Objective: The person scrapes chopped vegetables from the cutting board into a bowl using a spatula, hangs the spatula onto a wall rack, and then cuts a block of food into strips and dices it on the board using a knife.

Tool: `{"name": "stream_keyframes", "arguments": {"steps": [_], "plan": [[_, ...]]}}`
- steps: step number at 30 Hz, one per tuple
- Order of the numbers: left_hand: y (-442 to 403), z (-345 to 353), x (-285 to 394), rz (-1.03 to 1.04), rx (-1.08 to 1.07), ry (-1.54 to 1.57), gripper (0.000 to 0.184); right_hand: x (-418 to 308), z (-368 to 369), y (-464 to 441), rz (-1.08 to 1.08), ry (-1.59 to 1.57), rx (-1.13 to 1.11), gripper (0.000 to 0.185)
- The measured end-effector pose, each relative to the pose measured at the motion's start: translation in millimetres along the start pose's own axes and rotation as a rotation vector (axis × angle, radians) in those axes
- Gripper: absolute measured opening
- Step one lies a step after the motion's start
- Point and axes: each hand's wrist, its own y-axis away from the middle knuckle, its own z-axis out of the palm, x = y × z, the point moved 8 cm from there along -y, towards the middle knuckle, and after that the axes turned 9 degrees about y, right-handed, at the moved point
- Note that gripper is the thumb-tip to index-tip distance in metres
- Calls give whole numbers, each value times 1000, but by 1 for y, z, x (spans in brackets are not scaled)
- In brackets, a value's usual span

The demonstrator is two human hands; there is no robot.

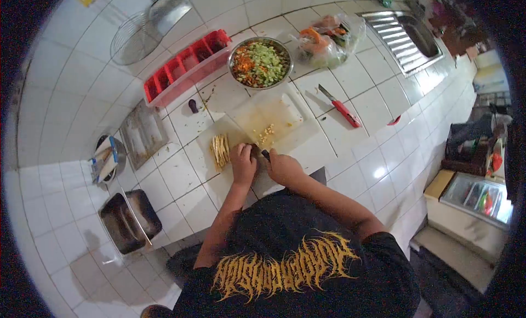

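Note:
My right hand [284, 167] is wrapped round the dark handle [266, 153] of a knife, its blade hard to make out over the cutting board [300, 136]. Close beside it, my left hand [243, 163] rests on the board with its fingers curled in near the blade. What those fingers press on is hidden. To the left of my left hand lies a bundle of pale vegetable strips [219, 151] with darker edges. Small pale diced pieces [266, 133] are scattered on the board just beyond the knife.
Behind the board stand a steel bowl of chopped vegetables [261, 87], a red divided container [189, 71] and a plastic bag of vegetables [332, 41]. A red-handled knife [346, 113] lies to the right. A dark purple end piece [193, 106] lies left. The sink [419, 36] is far right.

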Motion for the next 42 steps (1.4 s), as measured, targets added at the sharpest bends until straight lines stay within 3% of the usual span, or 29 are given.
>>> {"name": "stream_keyframes", "arguments": {"steps": [1,5,7,10,17,19,20,28,35,40,42], "plan": [[3,-3,1,43,76,-7,16,1,2,-4,-19,-1,-2,40],[1,1,-9,-4,31,-24,18,-12,-29,14,22,-35,-93,40],[-2,-4,0,-92,18,17,17,-7,-17,11,24,-55,-67,40],[0,-6,3,-26,74,6,12,-3,-8,1,-4,-86,-13,39],[1,3,-7,-151,-67,-60,19,-10,-23,12,-22,-74,-17,39],[9,1,-5,82,108,-157,22,-7,-14,4,-33,-93,-24,39],[11,2,-9,82,109,-154,22,-6,-8,0,-45,-109,-30,40],[9,8,-16,-106,-17,-381,23,-5,-2,1,-51,-79,-15,42],[-15,17,14,-92,-12,-357,23,14,-26,6,26,-71,15,38],[-39,38,42,96,-89,-127,19,43,-36,12,133,-6,81,36],[-42,30,48,60,-64,-139,20,48,-34,7,113,23,99,36]]}}
